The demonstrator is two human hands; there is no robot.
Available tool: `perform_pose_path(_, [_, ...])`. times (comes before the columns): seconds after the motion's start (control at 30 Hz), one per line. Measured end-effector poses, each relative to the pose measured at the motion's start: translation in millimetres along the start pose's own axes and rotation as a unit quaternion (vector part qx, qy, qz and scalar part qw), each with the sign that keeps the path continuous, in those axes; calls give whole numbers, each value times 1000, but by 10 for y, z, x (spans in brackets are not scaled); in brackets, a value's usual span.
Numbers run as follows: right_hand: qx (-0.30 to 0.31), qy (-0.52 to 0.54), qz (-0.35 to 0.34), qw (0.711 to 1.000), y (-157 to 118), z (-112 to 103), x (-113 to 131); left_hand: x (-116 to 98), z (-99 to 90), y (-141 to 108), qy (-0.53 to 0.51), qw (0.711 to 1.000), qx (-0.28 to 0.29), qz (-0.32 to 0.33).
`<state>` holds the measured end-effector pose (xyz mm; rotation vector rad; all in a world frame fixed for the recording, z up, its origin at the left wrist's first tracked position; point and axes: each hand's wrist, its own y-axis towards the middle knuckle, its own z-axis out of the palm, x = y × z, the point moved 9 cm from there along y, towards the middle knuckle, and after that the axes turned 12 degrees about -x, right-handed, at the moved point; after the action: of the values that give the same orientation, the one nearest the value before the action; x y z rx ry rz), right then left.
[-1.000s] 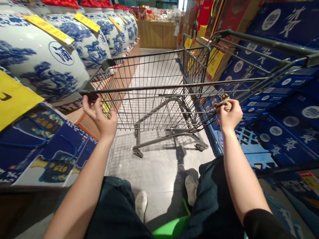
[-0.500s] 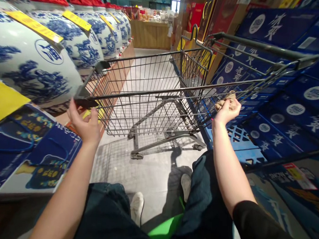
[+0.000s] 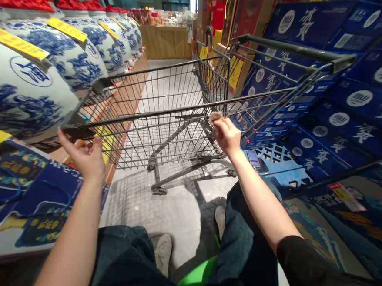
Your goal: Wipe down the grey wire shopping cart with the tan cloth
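My right hand (image 3: 227,135) pinches a small tan crumpled item (image 3: 216,116) between its fingers, just over the near top rail of a wire shopping cart (image 3: 168,98). My left hand (image 3: 85,157) is open with its fingers spread and holds nothing. Its fingertips are close to the dark near-left corner of the cart (image 3: 75,131), and I cannot tell whether they touch it. The cart's basket looks empty, and its wheeled base stands on the tiled floor (image 3: 169,215) ahead of my feet.
Large blue-and-white porcelain jars (image 3: 24,96) with yellow tags line a wooden ledge on the left. Blue printed cartons (image 3: 343,114) are stacked on the right. A phone (image 3: 253,158) lies on a blue plastic pallet (image 3: 281,166). A green object (image 3: 198,274) sits by my legs.
My right hand has moved left with the tan item, from the right part of the rail towards its middle. The cart now sits further left in view, and a phone shows on the pallet.
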<state>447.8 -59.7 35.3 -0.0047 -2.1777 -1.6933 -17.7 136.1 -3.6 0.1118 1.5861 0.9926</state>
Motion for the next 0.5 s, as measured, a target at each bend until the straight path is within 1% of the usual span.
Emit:
perform_pose_path(0.03, [-37, -28, 25, 999, 60, -161, -163, -3, -11, -1, -15, 1000, -6, 6])
perform_pose_path(0.1, [-141, -68, 95, 983, 170, -566, -553, -11, -36, -8, -47, 998, -26, 17])
perform_pose_path(0.13, [-214, -84, 139, 963, 190, -793, -747, -5, -36, -14, -51, 998, -33, 18])
perform_pose_path(0.17, [-278, -94, 178, 939, 181, -975, -904, 5, -34, -19, -51, 998, -40, 16])
perform_pose_path(0.2, [-317, -97, 203, 921, 167, -1071, -1001, 15, -33, -22, -49, 998, -47, 13])
perform_pose_path(0.23, [-337, -94, 218, 911, 148, -1093, -1040, 23, -32, -21, -45, 997, -54, 9])
perform_pose_path(0.27, [-335, -89, 220, 912, 132, -1039, -1015, 32, -29, -18, -38, 998, -59, 2])
perform_pose_path(0.33, [-287, -72, 196, 935, 90, -779, -809, 55, -16, -7, -20, 998, -57, -18])
perform_pose_path(0.43, [-158, -49, 114, 980, 0, -293, -338, 66, -1, -3, -2, 998, -45, -39])
perform_pose_path(0.47, [-112, -37, 87, 989, -24, -173, -225, 55, 0, -8, 1, 998, -42, -36])
perform_pose_path(0.5, [-78, -27, 68, 994, -36, -105, -165, 38, -3, -16, 4, 999, -40, -28])
